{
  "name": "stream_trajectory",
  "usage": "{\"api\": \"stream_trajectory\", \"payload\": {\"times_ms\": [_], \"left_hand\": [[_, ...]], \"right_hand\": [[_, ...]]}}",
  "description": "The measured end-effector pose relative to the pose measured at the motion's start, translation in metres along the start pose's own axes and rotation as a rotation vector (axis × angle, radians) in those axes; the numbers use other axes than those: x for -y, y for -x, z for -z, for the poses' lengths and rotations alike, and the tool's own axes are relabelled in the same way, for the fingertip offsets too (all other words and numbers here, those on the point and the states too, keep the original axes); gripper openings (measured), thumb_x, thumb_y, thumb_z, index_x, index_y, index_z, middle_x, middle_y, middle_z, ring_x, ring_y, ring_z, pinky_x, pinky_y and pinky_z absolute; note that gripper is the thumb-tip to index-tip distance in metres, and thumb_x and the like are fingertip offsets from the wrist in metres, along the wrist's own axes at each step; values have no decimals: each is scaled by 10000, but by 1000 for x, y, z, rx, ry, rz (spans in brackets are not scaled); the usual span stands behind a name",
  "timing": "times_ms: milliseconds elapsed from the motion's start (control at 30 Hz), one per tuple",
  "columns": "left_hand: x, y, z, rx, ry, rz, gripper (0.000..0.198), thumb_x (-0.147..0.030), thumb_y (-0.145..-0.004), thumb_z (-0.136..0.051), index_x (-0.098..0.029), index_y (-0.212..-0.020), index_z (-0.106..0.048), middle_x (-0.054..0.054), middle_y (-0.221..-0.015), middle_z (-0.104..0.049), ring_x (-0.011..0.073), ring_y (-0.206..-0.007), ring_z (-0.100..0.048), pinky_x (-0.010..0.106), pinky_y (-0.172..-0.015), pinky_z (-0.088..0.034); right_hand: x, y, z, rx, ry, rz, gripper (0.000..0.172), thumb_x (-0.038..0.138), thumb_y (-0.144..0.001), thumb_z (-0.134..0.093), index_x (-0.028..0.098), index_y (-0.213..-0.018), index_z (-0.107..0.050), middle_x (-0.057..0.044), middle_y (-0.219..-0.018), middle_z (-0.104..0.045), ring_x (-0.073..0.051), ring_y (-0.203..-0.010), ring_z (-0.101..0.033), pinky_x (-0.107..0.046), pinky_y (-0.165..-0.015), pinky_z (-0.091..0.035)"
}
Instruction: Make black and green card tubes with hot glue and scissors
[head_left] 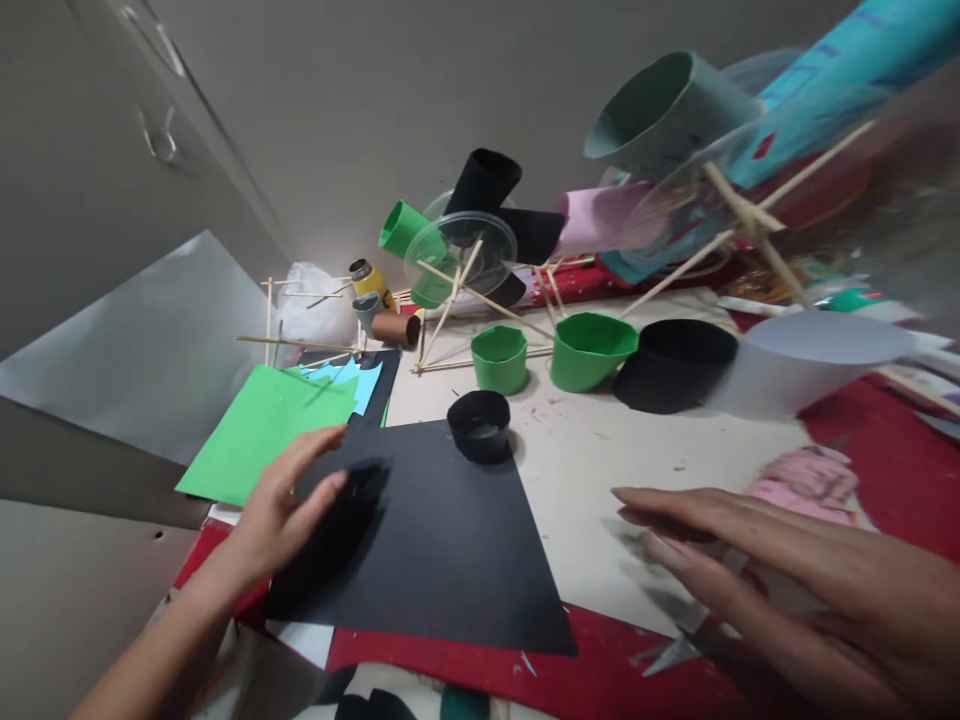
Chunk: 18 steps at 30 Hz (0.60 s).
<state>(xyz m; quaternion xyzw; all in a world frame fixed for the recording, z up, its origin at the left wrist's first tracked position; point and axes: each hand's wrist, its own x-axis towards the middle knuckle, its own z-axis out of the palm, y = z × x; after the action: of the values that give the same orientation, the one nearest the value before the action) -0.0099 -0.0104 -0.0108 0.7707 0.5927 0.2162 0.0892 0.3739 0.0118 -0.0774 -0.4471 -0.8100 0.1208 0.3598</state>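
My left hand (pixel 289 505) reaches in from the lower left and curls its thumb and fingers round a blurred black paper ring (pixel 349 510). The ring lies on a large black paper sheet (pixel 450 560). A small black paper cup (pixel 480 425) stands at that sheet's far edge. My right hand (pixel 787 585) comes in from the lower right with fingers stretched out flat and nothing in them. It hovers just above a pair of scissors (pixel 675 650) on the beige board (pixel 600 460).
Green paper sheets (pixel 262 430) lie left of the black sheet. Two green paper cups (pixel 500 358) (pixel 590 350), a wide black ring (pixel 679 362) and a white paper band (pixel 810 360) stand behind. Stick frames with clear discs (pixel 459 255) and paper rolls crowd the back. A pink scrap (pixel 810 475) lies at the right.
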Motion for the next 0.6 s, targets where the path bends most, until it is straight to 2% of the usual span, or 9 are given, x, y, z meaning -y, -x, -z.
{"api": "stream_trajectory", "payload": {"times_ms": [100,167,200,267,367,433,533,600], "left_hand": [[4,34,-19,251,-200,-52,700,-398,-957,-531,-269,-1563,-204,122,-1585,-367,303,-1442,-371,522,-1170,-352],[6,53,-35,349,-290,-41,811,-452,-944,-539,-254,-1585,-83,133,-1623,-277,312,-1475,-302,539,-1185,-316],[8,60,-43,359,-322,-29,839,-467,-942,-536,-239,-1587,-51,143,-1633,-241,320,-1489,-262,544,-1184,-313],[10,69,-54,344,-357,-14,857,-476,-943,-526,-212,-1587,-26,160,-1638,-215,325,-1503,-215,554,-1186,-302],[11,74,-60,283,-327,-26,837,-461,-937,-546,-196,-1582,-83,172,-1624,-254,326,-1501,-223,560,-1178,-316],[11,75,-60,215,-261,-69,763,-409,-934,-571,-209,-1562,-187,168,-1590,-342,314,-1479,-292,543,-1158,-363],[11,79,-60,74,-126,-154,576,-273,-939,-574,-244,-1476,-370,140,-1453,-541,259,-1365,-488,477,-1102,-453],[13,80,-60,-44,-49,-138,452,-213,-937,-560,-255,-1381,-485,116,-1323,-645,228,-1245,-596,433,-1034,-512]], "right_hand": [[-6,4,-2,41,24,78,286,380,-993,-405,397,-1182,-618,40,-999,-783,-210,-805,-768,-294,-655,-665],[-8,6,-2,33,43,89,281,373,-985,-425,411,-1197,-606,48,-993,-783,-215,-801,-769,-308,-668,-670],[-8,7,-2,28,41,99,277,373,-980,-442,410,-1201,-604,47,-996,-783,-217,-802,-769,-306,-671,-670],[-6,8,-2,16,21,137,262,364,-973,-470,397,-1192,-609,36,-1013,-782,-213,-795,-768,-288,-670,-665],[-4,8,-1,28,-8,186,247,344,-978,-469,367,-1172,-621,15,-1022,-781,-200,-771,-765,-257,-683,-653],[-3,9,-1,50,2,193,244,338,-985,-461,343,-1158,-633,2,-1002,-783,-199,-773,-763,-255,-723,-647],[-2,11,-1,63,38,187,259,353,-999,-441,309,-1142,-653,-18,-994,-785,-205,-777,-761,-274,-751,-642],[-1,11,-1,68,45,205,279,365,-1010,-421,296,-1140,-658,-26,-1013,-784,-211,-787,-761,-293,-751,-641]]}}
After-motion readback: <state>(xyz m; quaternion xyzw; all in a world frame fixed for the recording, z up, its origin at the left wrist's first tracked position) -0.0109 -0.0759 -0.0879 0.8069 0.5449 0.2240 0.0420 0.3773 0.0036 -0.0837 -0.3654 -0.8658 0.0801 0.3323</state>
